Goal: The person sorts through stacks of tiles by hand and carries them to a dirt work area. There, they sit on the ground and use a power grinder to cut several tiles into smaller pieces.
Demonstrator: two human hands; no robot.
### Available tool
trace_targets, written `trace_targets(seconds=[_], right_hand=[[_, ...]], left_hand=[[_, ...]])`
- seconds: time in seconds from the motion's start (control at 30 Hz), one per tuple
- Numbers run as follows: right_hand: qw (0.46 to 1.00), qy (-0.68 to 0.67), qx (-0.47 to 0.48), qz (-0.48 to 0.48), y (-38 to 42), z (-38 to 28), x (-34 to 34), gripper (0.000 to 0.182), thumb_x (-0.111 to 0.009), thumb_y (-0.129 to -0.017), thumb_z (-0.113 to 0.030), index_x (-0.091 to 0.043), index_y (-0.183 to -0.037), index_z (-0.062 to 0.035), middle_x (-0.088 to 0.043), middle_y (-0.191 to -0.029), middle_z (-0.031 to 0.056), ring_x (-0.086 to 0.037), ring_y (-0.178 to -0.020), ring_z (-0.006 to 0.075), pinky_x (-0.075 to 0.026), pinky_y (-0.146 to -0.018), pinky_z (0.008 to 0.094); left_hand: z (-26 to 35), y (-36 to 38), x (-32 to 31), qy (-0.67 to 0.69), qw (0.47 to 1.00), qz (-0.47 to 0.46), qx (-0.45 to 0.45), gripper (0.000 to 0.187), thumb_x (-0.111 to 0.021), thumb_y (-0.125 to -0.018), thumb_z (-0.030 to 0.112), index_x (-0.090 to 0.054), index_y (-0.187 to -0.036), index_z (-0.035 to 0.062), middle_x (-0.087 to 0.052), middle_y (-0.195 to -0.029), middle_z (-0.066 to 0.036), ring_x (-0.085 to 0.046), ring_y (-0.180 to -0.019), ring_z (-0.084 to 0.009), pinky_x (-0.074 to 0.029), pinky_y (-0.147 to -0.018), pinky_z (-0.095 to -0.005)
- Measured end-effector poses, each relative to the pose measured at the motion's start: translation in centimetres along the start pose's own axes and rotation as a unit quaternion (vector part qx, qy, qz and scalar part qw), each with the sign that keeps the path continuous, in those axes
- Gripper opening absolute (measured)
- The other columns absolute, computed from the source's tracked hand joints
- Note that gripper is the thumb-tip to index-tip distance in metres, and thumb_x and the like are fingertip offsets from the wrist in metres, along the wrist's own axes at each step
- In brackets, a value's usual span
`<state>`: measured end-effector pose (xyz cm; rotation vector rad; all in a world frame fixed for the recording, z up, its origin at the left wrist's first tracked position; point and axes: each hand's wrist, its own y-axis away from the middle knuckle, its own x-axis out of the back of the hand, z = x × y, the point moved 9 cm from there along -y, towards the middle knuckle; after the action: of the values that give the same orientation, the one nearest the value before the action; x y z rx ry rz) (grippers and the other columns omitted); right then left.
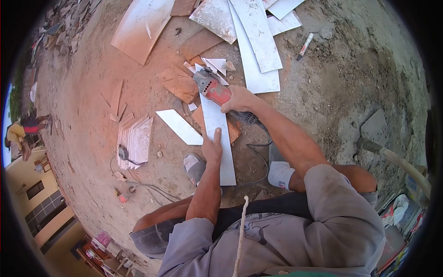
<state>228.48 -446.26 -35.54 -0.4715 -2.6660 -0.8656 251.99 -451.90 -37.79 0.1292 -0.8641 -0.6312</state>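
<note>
My right hand [240, 99] is wrapped around the body of a dusty red angle grinder [217, 91]. The grinder's head is over the far end of a long white tile strip [221, 161]; its disc is mostly hidden. Lower down, my left hand [212, 147] grips the strip by its left edge, with the thumb on top. Orange bricks [181, 84] lie beside and under the strip. Left of it rests a white tile piece with slanted ends [179, 126]. Small tile offcuts [217, 66] lie by the grinder's head.
White tile boards [258, 37] overlap at the top, near a marker [305, 45]. A tile stack [136, 138] with a plug-like dark object on it stands left. Cables [154, 189] cross the ground near my feet. A shovel [374, 129] lies right. Another person [19, 134] is far left.
</note>
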Motion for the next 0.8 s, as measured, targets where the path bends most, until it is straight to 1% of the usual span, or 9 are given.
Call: trace_targets(seconds=[0.2,0.27,0.5,0.57,0.6,0.63,0.67,0.73,0.8], right_hand=[[1.0,-0.002,0.011,-0.002,-1.6,-0.8,-0.3,0.08,-0.077,-0.055,-0.042,-0.061,-0.112,0.0116,-0.065,-0.111,0.0311,-0.065,-0.103,0.0394,-0.051,-0.091,0.038],[1.0,-0.005,0.011,-0.008,-1.4,-0.9,-0.3,0.08,-0.077,-0.055,-0.042,-0.061,-0.112,0.0117,-0.065,-0.111,0.0311,-0.065,-0.103,0.0394,-0.051,-0.092,0.038],[1.0,-0.026,-0.006,-0.013,1.0,0.6,-0.5,0.08,-0.077,-0.055,-0.043,-0.061,-0.112,0.0101,-0.065,-0.111,0.0299,-0.065,-0.104,0.0374,-0.051,-0.091,0.0384],[0.999,-0.043,-0.001,-0.032,1.7,0.9,-0.8,0.08,-0.078,-0.055,-0.044,-0.061,-0.112,0.0097,-0.065,-0.111,0.0293,-0.065,-0.104,0.0368,-0.051,-0.09,0.0382],[0.999,-0.043,-0.01,-0.008,1.8,1.7,-0.9,0.075,-0.079,-0.054,-0.041,-0.062,-0.109,0.0061,-0.066,-0.104,0.0249,-0.065,-0.097,0.0346,-0.05,-0.087,0.0373],[0.999,-0.042,-0.018,0.017,2.1,1.9,-0.6,0.069,-0.079,-0.054,-0.039,-0.063,-0.107,0.0026,-0.067,-0.097,0.0204,-0.065,-0.091,0.0324,-0.05,-0.085,0.0364],[0.999,-0.036,-0.011,0.016,2.4,1.7,-0.3,0.069,-0.079,-0.054,-0.039,-0.063,-0.107,0.0026,-0.067,-0.097,0.0204,-0.065,-0.091,0.0324,-0.05,-0.085,0.0364],[0.998,-0.023,0.004,0.062,3.4,1.1,1.2,0.063,-0.08,-0.054,-0.036,-0.063,-0.102,0.0017,-0.067,-0.091,0.0157,-0.065,-0.082,0.0272,-0.051,-0.078,0.0343],[0.998,-0.047,0.008,0.047,4.1,0.5,2.9,0.065,-0.08,-0.055,-0.038,-0.064,-0.103,0.0022,-0.068,-0.093,0.0176,-0.066,-0.086,0.0284,-0.051,-0.08,0.0349]], left_hand=[[0.6,0.2,0.3,-0.011,1.0,0.001,0.005,0.071,-0.059,-0.093,0.053,-0.047,-0.137,-0.0019,-0.064,-0.113,-0.031,-0.062,-0.109,-0.046,-0.047,-0.093,-0.0472],[1.1,0.5,0.5,-0.004,1.0,-0.001,0.02,0.064,-0.06,-0.095,0.046,-0.049,-0.135,-0.0029,-0.065,-0.118,-0.026,-0.063,-0.111,-0.0372,-0.047,-0.095,-0.0417],[-0.6,0.0,0.0,-0.015,1.0,-0.001,0.013,0.066,-0.058,-0.095,0.052,-0.052,-0.132,-0.003,-0.065,-0.114,-0.027,-0.063,-0.109,-0.0403,-0.047,-0.094,-0.0436],[-0.6,0.0,0.0,-0.044,0.999,-0.005,0.019,0.076,-0.058,-0.091,0.058,-0.046,-0.138,-0.0007,-0.066,-0.11,-0.031,-0.062,-0.106,-0.047,-0.047,-0.092,-0.0486],[-0.6,0.2,0.1,-0.041,0.999,-0.002,0.019,0.076,-0.058,-0.091,0.058,-0.046,-0.138,-0.0007,-0.066,-0.11,-0.031,-0.062,-0.106,-0.047,-0.047,-0.092,-0.0486],[-0.4,0.3,0.3,-0.069,0.997,-0.004,0.035,0.079,-0.059,-0.09,0.058,-0.043,-0.141,0.0,-0.064,-0.112,-0.031,-0.061,-0.107,-0.0477,-0.047,-0.092,-0.0492],[-0.1,0.3,0.5,-0.096,0.994,-0.004,0.05,0.083,-0.061,-0.088,0.059,-0.04,-0.143,0.0006,-0.063,-0.115,-0.032,-0.06,-0.108,-0.0483,-0.047,-0.092,-0.0498],[1.4,0.5,1.4,-0.125,0.991,0.026,0.043,0.088,-0.063,-0.086,0.059,-0.035,-0.146,0.0009,-0.059,-0.12,-0.031,-0.057,-0.113,-0.0473,-0.045,-0.094,-0.051],[2.4,0.6,1.9,-0.152,0.986,0.052,0.038,0.094,-0.066,-0.084,0.059,-0.03,-0.149,0.0011,-0.055,-0.126,-0.03,-0.054,-0.117,-0.0463,-0.044,-0.096,-0.0522]])
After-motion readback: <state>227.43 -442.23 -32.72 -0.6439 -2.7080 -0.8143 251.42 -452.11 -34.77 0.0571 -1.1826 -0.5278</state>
